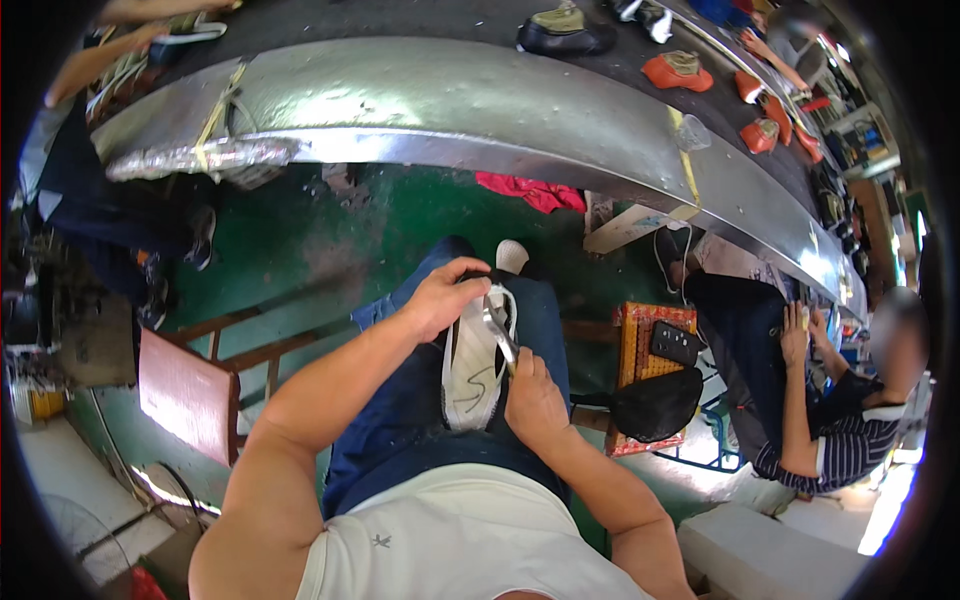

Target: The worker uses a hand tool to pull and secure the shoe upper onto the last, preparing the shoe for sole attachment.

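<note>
A shoe (472,375) lies bottom up along my lap, its pale underside facing me with a dark curved pen mark on it. My left hand (447,299) is closed around its far end, thumb pressed over the edge. In my right hand (537,402) is a shiny curved metal hand tool (497,328), gripped by its lower end. The tool's upper part rests over the right side of the shoe, close to my left fingers. Whether its tip touches the shoe's edge I cannot make out.
Ahead curves a metal-edged workbench (420,95) carrying a dark shoe (567,32) and several orange shoes (678,71). At my left stands a wooden stool (187,390). A woven-top stool (640,370) at my right holds a phone (675,343) and a black bag (656,405). Co-workers sit on both sides.
</note>
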Available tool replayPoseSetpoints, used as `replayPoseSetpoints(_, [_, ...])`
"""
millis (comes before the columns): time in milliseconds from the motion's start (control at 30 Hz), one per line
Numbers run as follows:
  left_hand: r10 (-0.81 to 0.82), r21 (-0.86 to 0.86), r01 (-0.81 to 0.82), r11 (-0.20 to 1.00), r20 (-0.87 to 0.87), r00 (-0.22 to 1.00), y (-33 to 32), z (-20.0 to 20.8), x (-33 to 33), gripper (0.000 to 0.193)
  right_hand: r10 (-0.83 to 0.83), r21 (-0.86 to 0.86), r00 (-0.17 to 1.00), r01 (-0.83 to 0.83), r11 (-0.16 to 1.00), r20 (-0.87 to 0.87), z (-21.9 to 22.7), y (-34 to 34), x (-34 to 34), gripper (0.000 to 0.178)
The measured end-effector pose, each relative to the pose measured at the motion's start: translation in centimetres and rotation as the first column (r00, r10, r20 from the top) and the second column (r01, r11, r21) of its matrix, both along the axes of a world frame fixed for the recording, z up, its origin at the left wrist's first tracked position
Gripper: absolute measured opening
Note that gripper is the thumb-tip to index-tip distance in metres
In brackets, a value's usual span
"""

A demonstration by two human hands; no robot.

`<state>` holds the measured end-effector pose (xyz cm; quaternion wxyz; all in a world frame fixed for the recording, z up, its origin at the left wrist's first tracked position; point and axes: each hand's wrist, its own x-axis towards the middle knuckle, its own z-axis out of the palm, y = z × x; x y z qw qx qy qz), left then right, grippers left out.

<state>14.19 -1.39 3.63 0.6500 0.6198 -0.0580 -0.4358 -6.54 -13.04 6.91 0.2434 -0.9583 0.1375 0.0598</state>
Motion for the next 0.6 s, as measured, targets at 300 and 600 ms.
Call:
replayPoseSetpoints(300, [-0.235,0.018,0.239,0.971,0.268,0.934,1.3,1.3,0.0,0.047,-0.126,0.737,0.979,0.203,0.645,-0.159,8.7,-5.1,0.4,0.022])
replayPoseSetpoints(600, [-0.309,0.020,0.315,0.949,0.249,0.918,3.7,0.0,-3.7,0.093,-0.300,0.477,0.932,0.172,0.862,0.205,-0.9,-3.9,-1.1,0.034])
